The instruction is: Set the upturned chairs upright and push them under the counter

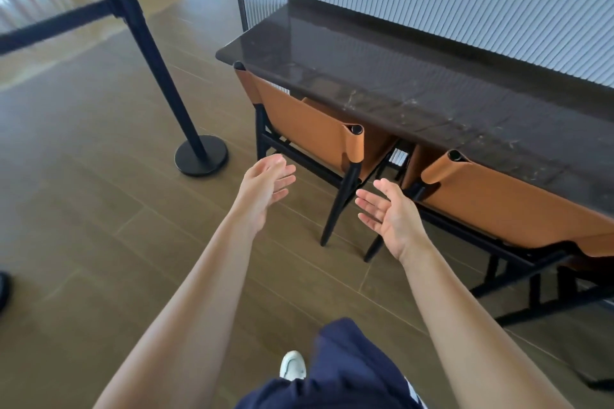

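Left hand (265, 191), right hand (388, 214) free; chairs (309, 129) upright, seats under counter (365, 76).

1. Two chairs stand side by side, the left chair (309, 129) and right chair (511, 206) tucked partly under the counter (382, 76).
2. A barrier post (166, 83) stands left of them.
3. Both hands, left hand (265, 189) and right hand (388, 212), hover before the chairs.

Black barrier post (159, 73) on wood-look floor (83, 209)
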Motion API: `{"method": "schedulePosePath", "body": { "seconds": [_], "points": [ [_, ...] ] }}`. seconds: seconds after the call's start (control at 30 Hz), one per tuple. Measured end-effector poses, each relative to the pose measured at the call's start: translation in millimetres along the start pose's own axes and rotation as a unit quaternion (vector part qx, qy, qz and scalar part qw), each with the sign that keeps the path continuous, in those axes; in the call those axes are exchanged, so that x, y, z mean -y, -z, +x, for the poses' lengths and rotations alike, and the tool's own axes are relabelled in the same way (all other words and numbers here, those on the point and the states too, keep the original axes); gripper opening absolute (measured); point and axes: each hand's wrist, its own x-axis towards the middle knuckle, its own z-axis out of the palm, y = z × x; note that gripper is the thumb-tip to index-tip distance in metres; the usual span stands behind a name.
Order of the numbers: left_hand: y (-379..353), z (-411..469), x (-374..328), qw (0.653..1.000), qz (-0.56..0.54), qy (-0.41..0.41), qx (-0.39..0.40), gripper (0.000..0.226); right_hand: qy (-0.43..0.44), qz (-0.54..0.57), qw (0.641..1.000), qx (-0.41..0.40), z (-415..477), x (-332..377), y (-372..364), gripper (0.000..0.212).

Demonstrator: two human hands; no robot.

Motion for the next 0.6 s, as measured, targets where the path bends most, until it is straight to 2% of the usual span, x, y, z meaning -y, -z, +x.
{"method": "schedulePosePath", "body": {
  "seconds": [0.3, 0.5, 0.6],
  "points": [
    [25, 95, -29, 0.999, 0.002, 0.032, -0.005, 0.009, -0.03, 0.021, 0.999, -0.002, 75, 17, -58, 0.041],
    [32, 164, -61, 0.999, -0.008, 0.046, -0.016, 0.021, -0.085, 0.029, 0.996, 0.006, 133, 32, -100, 0.049],
    [34, 194, -76, 0.997, -0.031, 0.065, -0.021, 0.035, -0.11, 0.037, 0.993, 0.01, 158, 44, -123, 0.052]
  ]
}}
